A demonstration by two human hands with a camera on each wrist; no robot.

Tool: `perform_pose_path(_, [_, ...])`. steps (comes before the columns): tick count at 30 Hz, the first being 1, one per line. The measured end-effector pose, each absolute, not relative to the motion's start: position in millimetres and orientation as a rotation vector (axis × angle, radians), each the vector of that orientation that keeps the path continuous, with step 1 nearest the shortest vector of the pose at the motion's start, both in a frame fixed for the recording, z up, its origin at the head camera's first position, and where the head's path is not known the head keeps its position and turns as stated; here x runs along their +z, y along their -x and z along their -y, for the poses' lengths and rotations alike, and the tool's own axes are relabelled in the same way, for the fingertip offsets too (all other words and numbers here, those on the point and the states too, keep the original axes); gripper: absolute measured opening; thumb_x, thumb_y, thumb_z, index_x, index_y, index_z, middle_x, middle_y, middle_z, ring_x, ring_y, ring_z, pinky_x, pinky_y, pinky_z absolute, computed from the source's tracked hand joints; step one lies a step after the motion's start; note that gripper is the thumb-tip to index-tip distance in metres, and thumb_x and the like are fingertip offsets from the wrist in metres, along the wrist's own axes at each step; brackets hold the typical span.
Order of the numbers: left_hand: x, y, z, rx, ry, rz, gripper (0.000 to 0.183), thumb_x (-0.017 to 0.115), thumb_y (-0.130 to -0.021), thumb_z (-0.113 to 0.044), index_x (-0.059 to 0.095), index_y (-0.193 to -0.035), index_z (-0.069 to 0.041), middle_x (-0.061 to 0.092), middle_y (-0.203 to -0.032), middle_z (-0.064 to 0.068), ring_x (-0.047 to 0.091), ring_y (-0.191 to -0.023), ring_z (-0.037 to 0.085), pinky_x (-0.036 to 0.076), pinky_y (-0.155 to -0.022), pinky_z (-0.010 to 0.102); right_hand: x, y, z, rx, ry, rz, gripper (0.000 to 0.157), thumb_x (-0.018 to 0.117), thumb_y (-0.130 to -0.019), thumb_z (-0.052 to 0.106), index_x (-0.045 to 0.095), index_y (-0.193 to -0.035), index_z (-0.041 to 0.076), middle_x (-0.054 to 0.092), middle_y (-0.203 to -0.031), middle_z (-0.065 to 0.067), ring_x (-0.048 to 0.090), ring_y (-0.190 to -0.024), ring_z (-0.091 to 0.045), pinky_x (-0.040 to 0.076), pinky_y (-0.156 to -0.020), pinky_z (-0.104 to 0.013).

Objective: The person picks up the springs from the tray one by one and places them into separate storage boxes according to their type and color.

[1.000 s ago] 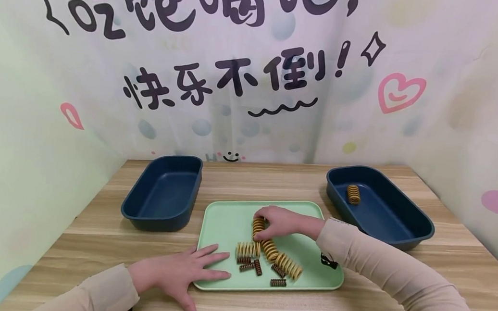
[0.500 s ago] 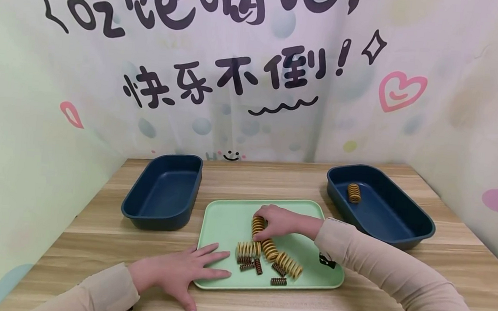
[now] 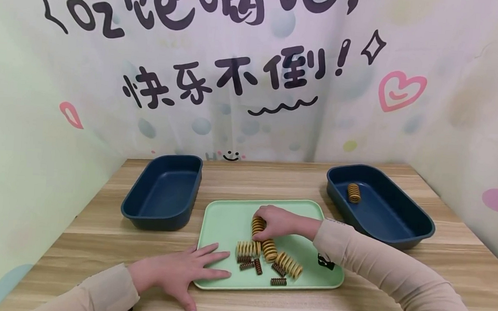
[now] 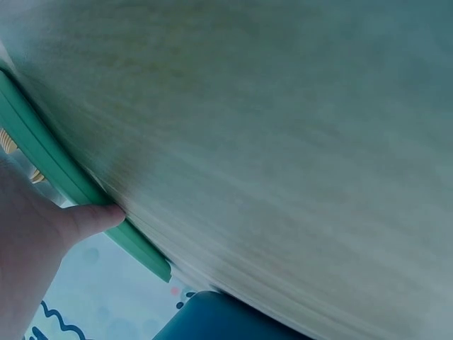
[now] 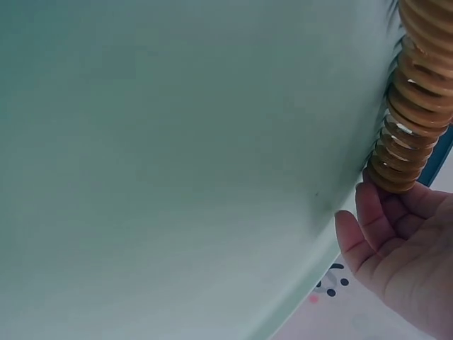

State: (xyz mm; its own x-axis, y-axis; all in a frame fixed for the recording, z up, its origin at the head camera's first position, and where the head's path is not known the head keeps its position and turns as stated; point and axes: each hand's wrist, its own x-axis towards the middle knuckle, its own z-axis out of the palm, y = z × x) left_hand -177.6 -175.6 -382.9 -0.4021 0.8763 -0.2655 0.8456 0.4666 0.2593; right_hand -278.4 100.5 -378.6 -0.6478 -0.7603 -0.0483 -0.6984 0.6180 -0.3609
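Note:
My right hand holds a large yellow coil spring by its two ends on the green tray. In the right wrist view, curled fingers reach the far end of that spring; the thumb is out of that view. A second yellow spring stands in line with it. Two more yellow springs, one on the left and one on the right, lie close by. Several small dark brown springs are among them. With spread fingers, my left hand rests over the tray's left edge.
A deep blue bin stands at the back left with nothing seen inside. Another blue bin at the back right contains one yellow spring. Both stand on the wood-grain table, before a printed cloth wall.
The second yellow spring has swung slightly to the left at its near end, more in line with the held one. Both hands stay in about the same places.

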Motion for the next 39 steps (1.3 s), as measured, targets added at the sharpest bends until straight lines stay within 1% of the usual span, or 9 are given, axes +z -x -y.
perform_pose_path(6, [-382.8,177.5,175.5,0.12,-1.44,-2.358,0.089,0.066,-0.071,-0.057,0.021,-0.145,-0.036,0.008,-0.154,0.005,0.007,-0.138,0.039,0.023,-0.096,0.067,-379.1,278.4,-100.2,-0.462,1.244,-2.647,0.048,0.068,-0.076,0.036,0.061,-0.109,0.001,0.061,-0.099,-0.006,0.056,-0.089,-0.017,0.045,-0.076,-0.029])
perform_pose_path(15, [-382.6,176.4,175.5,0.115,-1.458,-2.363,0.089,0.067,-0.071,-0.055,0.022,-0.145,-0.034,0.009,-0.154,0.006,0.008,-0.138,0.04,0.025,-0.094,0.067,-375.7,276.3,-101.1,-0.44,1.252,-2.657,0.05,0.068,-0.076,0.037,0.061,-0.11,0.001,0.061,-0.102,-0.007,0.056,-0.093,-0.019,0.046,-0.079,-0.031])
perform_pose_path(25, [-382.6,176.4,175.0,0.111,-1.451,-2.373,0.09,0.067,-0.07,-0.057,0.022,-0.145,-0.035,0.009,-0.154,0.006,0.008,-0.138,0.04,0.024,-0.094,0.068,-375.4,276.3,-101.6,-0.443,1.246,-2.647,0.051,0.068,-0.077,0.039,0.06,-0.112,0.001,0.06,-0.104,-0.007,0.056,-0.095,-0.02,0.046,-0.081,-0.032])
perform_pose_path(34, [-382.7,176.0,174.9,0.116,-1.447,-2.377,0.09,0.067,-0.07,-0.057,0.022,-0.145,-0.036,0.009,-0.154,0.005,0.008,-0.138,0.039,0.024,-0.094,0.068,-374.2,276.1,-101.7,-0.45,1.248,-2.649,0.051,0.068,-0.077,0.038,0.06,-0.112,0.001,0.06,-0.104,-0.007,0.056,-0.095,-0.019,0.045,-0.081,-0.032])
perform_pose_path(39, [-382.6,176.0,175.0,0.118,-1.452,-2.377,0.09,0.067,-0.07,-0.056,0.022,-0.145,-0.035,0.009,-0.154,0.006,0.008,-0.138,0.04,0.024,-0.094,0.068,-373.4,276.4,-102.6,-0.467,1.256,-2.648,0.051,0.069,-0.076,0.038,0.06,-0.111,0.002,0.06,-0.102,-0.006,0.055,-0.091,-0.017,0.045,-0.078,-0.03])
